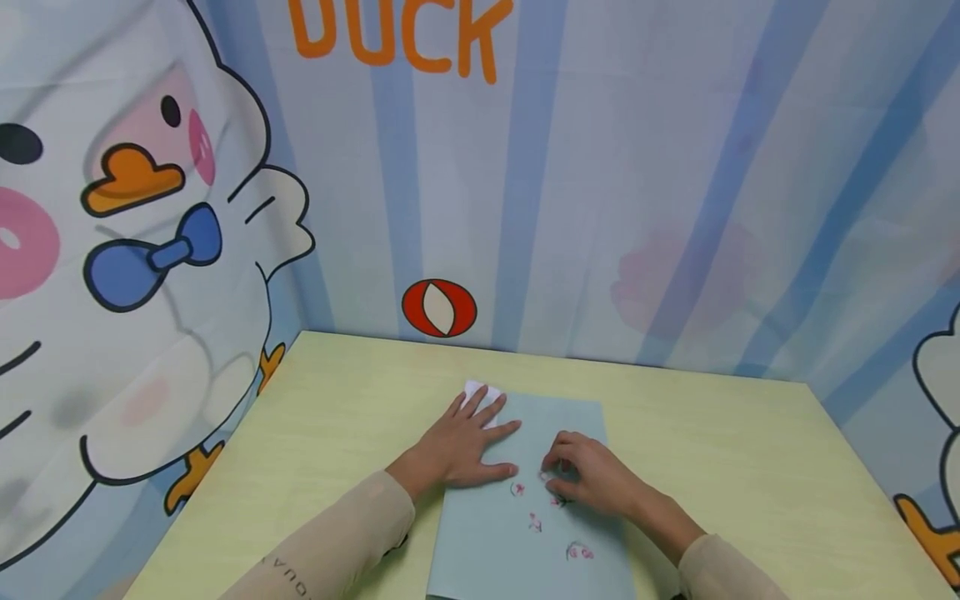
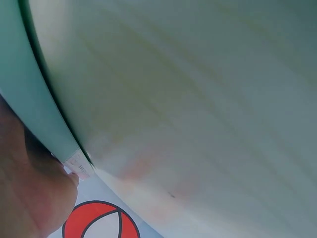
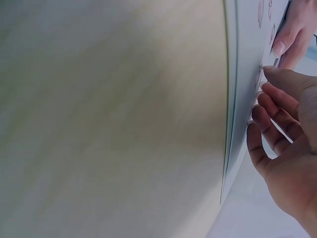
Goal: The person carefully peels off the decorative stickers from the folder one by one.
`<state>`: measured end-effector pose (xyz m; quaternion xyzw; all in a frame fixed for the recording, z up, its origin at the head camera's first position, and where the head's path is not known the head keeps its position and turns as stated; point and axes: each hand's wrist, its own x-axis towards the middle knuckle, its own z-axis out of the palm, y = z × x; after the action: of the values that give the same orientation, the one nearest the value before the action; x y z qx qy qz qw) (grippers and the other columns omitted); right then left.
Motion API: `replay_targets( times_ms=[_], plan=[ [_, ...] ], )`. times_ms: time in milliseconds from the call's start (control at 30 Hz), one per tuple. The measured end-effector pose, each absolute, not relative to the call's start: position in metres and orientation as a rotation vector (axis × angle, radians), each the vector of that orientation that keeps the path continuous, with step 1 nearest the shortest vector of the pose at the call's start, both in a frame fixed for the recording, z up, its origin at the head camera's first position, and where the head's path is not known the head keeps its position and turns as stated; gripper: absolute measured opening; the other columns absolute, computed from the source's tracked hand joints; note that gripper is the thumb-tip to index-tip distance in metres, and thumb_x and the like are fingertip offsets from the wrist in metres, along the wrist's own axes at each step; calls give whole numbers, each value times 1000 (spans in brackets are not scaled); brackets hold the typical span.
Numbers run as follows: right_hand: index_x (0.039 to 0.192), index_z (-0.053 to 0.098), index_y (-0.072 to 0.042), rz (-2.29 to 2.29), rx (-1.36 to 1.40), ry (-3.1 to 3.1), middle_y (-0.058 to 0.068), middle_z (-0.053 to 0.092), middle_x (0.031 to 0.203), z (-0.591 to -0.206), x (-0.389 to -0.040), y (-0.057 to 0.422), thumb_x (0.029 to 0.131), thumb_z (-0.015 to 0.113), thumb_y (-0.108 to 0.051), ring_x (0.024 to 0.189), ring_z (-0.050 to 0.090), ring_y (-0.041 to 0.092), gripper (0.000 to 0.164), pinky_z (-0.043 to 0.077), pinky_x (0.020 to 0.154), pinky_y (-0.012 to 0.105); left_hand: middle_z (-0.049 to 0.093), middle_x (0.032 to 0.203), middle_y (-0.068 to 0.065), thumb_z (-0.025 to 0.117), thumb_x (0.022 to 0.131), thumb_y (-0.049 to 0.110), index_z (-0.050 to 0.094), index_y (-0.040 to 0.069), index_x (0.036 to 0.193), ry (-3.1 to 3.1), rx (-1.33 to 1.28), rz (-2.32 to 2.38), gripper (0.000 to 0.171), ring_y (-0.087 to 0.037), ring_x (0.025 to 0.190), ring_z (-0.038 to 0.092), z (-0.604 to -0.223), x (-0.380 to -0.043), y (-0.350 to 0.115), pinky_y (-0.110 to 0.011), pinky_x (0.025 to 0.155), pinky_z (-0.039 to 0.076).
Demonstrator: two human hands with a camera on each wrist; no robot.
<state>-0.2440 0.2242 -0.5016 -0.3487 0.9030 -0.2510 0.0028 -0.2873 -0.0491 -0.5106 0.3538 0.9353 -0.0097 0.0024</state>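
My left hand (image 1: 467, 444) lies with fingers spread on a pale blue sheet or folder (image 1: 495, 550) on the table. Its upper fingers rest over a small white slip (image 1: 477, 390), mostly hidden by the hand. To its right, my right hand (image 1: 596, 475) has its fingers curled and its tips down at the blue surface. Thumb and index finger come together at a small whitish piece (image 1: 544, 477), largely covered; its kind does not show. Small pink and dark marks, such as one pair (image 1: 580, 552), are scattered on the blue surface below the hands.
The pale yellow table (image 1: 750, 467) extends to both sides of the blue sheet. Behind it hangs a printed cloth (image 1: 465, 183) with blue stripes, a duck and orange letters. A red and white ball (image 1: 439, 308) is printed low on the cloth.
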Motion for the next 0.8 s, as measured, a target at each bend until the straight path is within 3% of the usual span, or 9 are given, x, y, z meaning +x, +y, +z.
replay_targets(
  times_ms=[433,800],
  plan=[
    [104,75,-14,-795,-1102,2806,-5,65,103,-500,-246,222,96,80,-15,89,60,13,9,54,81,33,17,177,-3,35,100,79,36,38,166,2937,1116,-20,78,-35,164,6,-512,-288,-50,-59,129,10],
    [113,74,-13,-814,-1129,2788,-1,66,112,-500,-245,220,97,78,-13,90,61,15,16,53,80,34,19,177,-4,36,100,78,37,37,166,2939,1118,3,78,-36,163,8,-510,-287,-50,-59,129,12]
  ],
)
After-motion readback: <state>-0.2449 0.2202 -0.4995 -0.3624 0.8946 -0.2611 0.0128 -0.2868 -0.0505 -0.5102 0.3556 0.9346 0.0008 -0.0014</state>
